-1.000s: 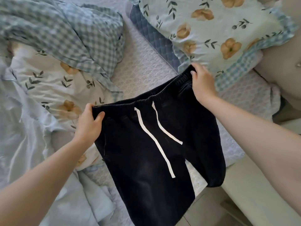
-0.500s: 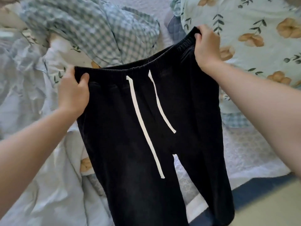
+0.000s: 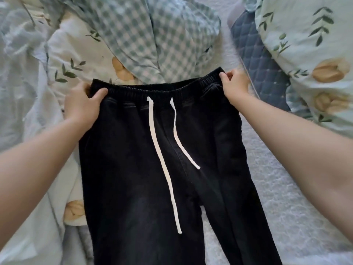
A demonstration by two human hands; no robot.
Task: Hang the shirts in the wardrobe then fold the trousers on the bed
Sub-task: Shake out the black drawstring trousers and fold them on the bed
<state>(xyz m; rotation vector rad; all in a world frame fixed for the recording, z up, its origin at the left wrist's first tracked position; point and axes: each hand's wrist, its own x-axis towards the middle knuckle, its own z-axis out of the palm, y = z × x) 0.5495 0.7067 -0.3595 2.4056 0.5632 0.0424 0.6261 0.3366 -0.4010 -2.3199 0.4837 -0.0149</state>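
Black trousers (image 3: 133, 169) lie front up on the bed (image 3: 286, 197), touching the checked quilt (image 3: 152, 35), with the left hand (image 3: 82, 104) and right hand (image 3: 236, 87) each pinching one end of the waistband (image 3: 158, 90), likely to pull them flat for folding.

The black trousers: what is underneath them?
The black trousers cover a floral duvet at their left edge and a pale quilted bed cover at their right. Where those two meet, and anything else beneath the cloth, is hidden.
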